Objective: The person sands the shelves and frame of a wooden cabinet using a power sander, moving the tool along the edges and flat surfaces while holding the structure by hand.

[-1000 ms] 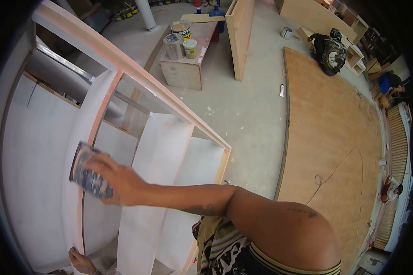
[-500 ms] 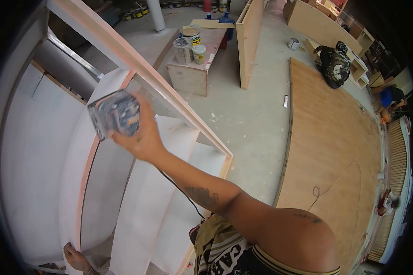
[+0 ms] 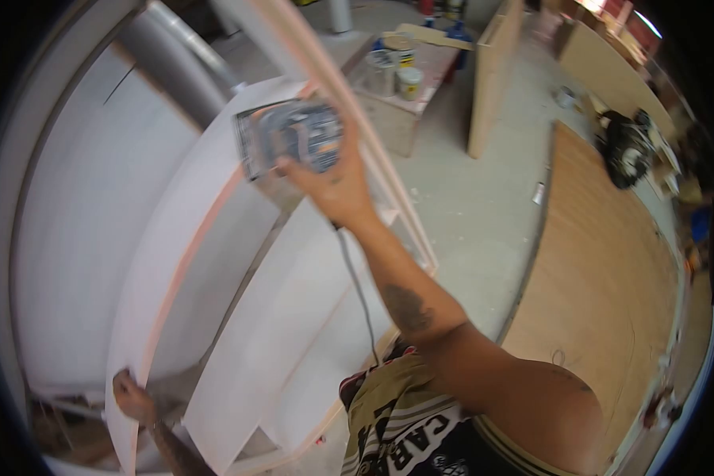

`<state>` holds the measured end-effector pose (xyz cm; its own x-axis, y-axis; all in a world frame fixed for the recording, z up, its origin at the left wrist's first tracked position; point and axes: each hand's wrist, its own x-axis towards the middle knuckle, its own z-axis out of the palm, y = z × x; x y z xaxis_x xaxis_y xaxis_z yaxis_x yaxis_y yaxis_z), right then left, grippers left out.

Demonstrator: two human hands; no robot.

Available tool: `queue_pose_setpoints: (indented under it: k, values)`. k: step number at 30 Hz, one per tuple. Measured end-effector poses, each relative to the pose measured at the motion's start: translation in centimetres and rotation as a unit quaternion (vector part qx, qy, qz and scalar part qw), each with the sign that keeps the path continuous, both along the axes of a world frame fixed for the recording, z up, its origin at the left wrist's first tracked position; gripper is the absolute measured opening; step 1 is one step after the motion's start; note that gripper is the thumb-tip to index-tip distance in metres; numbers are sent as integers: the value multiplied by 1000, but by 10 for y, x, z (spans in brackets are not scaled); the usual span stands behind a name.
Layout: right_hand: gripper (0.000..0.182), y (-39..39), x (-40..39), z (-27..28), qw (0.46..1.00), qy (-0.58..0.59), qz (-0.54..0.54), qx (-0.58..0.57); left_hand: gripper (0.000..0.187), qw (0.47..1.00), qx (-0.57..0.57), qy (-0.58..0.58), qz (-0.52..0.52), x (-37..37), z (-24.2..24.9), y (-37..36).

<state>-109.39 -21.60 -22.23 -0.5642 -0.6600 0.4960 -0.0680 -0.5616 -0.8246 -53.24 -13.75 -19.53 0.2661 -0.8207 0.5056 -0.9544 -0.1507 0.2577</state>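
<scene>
My right hand [image 3: 329,178] is wrapped round a dusty sander [image 3: 297,135] with a cord hanging from it. The sander rests at the upper part of a curved white panel [image 3: 166,214] with a pinkish edge, close to a corner of the white frame. At the lower left, my left hand [image 3: 133,397] is closed on the lower end of the same panel's edge. Other white shelf panels [image 3: 270,317] lie between my two arms.
A low table [image 3: 389,119] with paint cans [image 3: 408,82] stands beyond the frame. An upright wooden panel [image 3: 492,87] is beside it. On the right lies a large brown board [image 3: 595,278], with a black bag [image 3: 627,151] at its far end.
The camera view has turned, so the scene sits further right and tilted. My right hand and the sander remain near the panel's upper end; my left hand still grips the lower edge.
</scene>
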Motion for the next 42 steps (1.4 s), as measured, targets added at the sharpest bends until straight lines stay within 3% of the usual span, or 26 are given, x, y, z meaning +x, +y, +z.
queue_pose_setpoints:
  k: [4,6,9,11,16,20,22,26,32,34,37,38,42]
  values:
    - [91,21,31,3,997,-43,56,0,37,1000,-14,-8,22,-19,10,4]
    - [89,37,50,3,994,103,14,15,37,999,-18,-24,25,-26,14,5]
    - [90,58,87,8,984,175,43,5,38,999,-17,-37,28,-25,12,4]
    - [91,71,111,8,984,163,75,5,38,999,-16,-41,33,-23,10,3]
    - [91,91,138,8,929,276,243,36,39,998,-11,-32,44,-22,11,3]
    - [88,84,119,12,923,253,276,87,39,998,-20,-30,48,-20,9,3]
    - [86,70,102,13,961,218,162,52,39,999,-16,-36,29,-23,11,4]
    - [89,36,49,15,979,201,35,-4,38,998,-13,-42,36,-29,15,6]
    - [87,8,-23,19,993,113,22,0,36,999,-21,-23,22,-25,12,3]
    - [87,10,-29,26,992,33,61,106,35,999,-17,-39,20,-24,12,2]
    - [90,14,-19,20,995,74,50,44,37,999,-11,-25,36,-27,13,3]
    - [90,8,-15,11,988,146,17,-42,37,999,-10,-28,40,-26,13,3]
    - [87,30,33,7,984,172,25,-24,38,999,-6,-39,27,-28,16,2]
